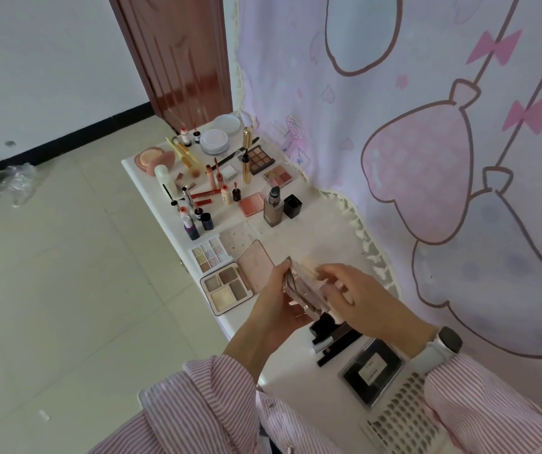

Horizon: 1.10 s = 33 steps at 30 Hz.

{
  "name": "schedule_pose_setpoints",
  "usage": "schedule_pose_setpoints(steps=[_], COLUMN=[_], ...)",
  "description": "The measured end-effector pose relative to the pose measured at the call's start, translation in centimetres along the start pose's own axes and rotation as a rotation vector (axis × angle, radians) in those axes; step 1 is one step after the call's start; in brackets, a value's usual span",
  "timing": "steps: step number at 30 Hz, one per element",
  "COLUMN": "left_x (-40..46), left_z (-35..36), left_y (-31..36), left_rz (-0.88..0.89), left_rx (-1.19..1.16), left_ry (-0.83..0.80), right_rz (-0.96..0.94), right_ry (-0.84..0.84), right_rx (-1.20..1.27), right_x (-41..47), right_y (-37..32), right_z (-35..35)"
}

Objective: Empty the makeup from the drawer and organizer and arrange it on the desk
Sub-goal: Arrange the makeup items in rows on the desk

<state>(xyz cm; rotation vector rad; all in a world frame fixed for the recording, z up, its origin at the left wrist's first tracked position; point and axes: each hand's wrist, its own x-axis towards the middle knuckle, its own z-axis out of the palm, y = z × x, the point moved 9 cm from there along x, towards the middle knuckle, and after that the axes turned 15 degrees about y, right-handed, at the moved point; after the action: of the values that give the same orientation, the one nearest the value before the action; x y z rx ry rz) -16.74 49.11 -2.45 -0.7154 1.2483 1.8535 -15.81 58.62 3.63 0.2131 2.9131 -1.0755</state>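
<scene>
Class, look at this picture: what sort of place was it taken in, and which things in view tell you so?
Probably a bedroom or dressing corner at home: a white desk spread with makeup, a pink cartoon curtain beside it, and a wooden door over a tiled floor.

A single wide-angle head camera looks steeply forward and down along the desk (312, 231), close above both raised hands.

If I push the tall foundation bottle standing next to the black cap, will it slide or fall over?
The foundation bottle stands upright, tall for its base, so a push near the top would probably tip it. It looks like thick glass, so likely heavy for its size, and a low push may slide it on the smooth white desk. The blush palette lies close beside it.
</scene>
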Motion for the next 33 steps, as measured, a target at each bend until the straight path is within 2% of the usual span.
schedule_pose_setpoints(steps=[3, 6, 11, 13, 15, 17, 19, 22, 25, 28, 33], left_x=[1.0, 1.9, 2.8, 3.1, 3.7, 4.2, 3.8, 2.4, 1.5, 1.4, 2.3], left_z=[0.6, 0.8, 1.7, 1.9, 1.9, 1.5, 1.6, 3.8, 5.5, 6.0, 5.7], left_y=[0.1, -0.1, -1.1, -1.2, -0.8, 0.7, 2.8, 4.2, 4.5, 4.1, 3.4], left_rz=[-0.011, -0.053, -0.239, -0.275, -0.225, -0.012, 0.345, 0.875, 1.285, 1.461, 1.471], left_rx=[-0.042, -0.015, -0.046, -0.075, -0.086, 0.028, 0.356, 0.957, 1.296, 1.383, 1.477], left_ry=[-0.016, -0.033, -0.157, -0.143, -0.055, 0.114, 0.229, 0.287, 0.335, 0.284, 0.156], right_rz=[-0.042, -0.057, -0.002, 0.014, 0.035, 0.056, 0.072, 0.096, 0.121, 0.156, 0.174], right_ry=[-0.017, 0.075, 0.238, 0.304, 0.349, 0.381, 0.397, 0.388, 0.388, 0.4, 0.398], right_rx=[-0.004, -0.017, -0.027, -0.041, -0.058, -0.085, -0.111, -0.113, -0.083, -0.073, -0.063], right_x=[0.3, 1.1, 3.1, 3.7, 4.2, 4.5, 4.7, 4.9, 5.0, 5.3, 6.1], right_y=[-0.5, 0.0, 2.0, 2.3, 2.6, 3.0, 3.3, 3.6, 3.8, 4.6, 5.7], right_z=[0.6, -0.1, -3.2, -4.4, -5.2, -5.7, -5.9, -5.7, -5.7, -6.0, -6.1])
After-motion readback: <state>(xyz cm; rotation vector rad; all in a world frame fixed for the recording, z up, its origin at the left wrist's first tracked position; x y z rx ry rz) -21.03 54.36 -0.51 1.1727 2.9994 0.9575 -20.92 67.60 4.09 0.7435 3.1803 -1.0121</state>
